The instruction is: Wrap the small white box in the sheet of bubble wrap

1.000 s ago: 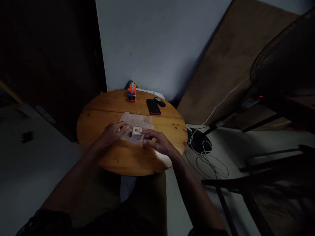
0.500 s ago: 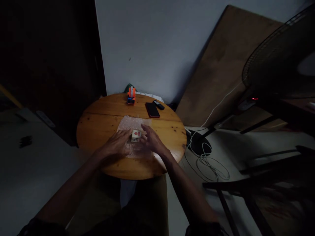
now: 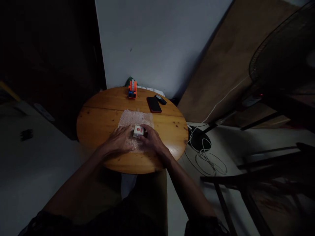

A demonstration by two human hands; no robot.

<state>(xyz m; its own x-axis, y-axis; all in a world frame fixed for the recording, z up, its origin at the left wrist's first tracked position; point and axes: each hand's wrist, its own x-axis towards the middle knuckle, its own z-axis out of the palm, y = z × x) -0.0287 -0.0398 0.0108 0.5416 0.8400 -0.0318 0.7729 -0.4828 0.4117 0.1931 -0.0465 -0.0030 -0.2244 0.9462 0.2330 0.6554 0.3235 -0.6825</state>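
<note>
A small white box with a red round mark on top sits on a sheet of bubble wrap laid over the round wooden table. My right hand has its thumb and fingers closed around the right side of the box. To the left of the box, my left hand lies over the bubble wrap with fingers stretched out. It holds nothing, and its fingertips are close to the box. The palms and forearms hide part of the wrap's near edge.
Toward the back of the wooden table stands an orange and blue tape dispenser. A dark smartphone and a small black keypad phone lie right of it. A fan, coiled cable and dark chair are at right.
My right hand has closed in on the box, its thumb and fingers now at the box's right side. My left hand stays spread beside it. The whole view has shifted slightly.
</note>
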